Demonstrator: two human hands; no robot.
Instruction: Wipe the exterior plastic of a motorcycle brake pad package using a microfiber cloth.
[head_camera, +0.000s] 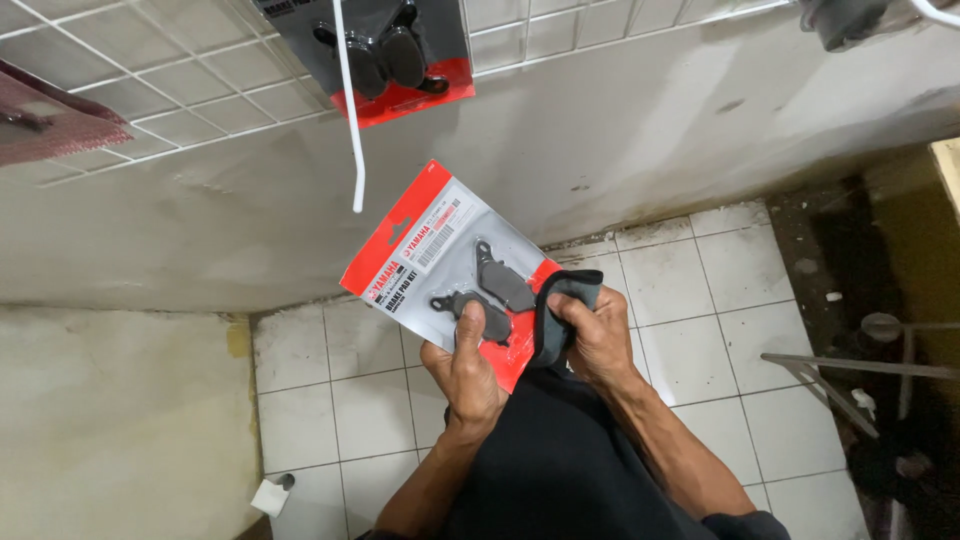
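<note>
My left hand grips the lower edge of a red and clear blister pack that shows two dark brake pads, thumb pressed on its front. My right hand holds a dark grey cloth bunched against the pack's right edge. The pack is tilted, held in front of a stained white wall. Both forearms rise from the bottom of the view over my dark clothing.
A white wire grid rack hangs on the wall above, with a similar red and black pack on a white hook. White floor tiles lie below. A metal frame and clutter sit at right. A small white roll lies at bottom left.
</note>
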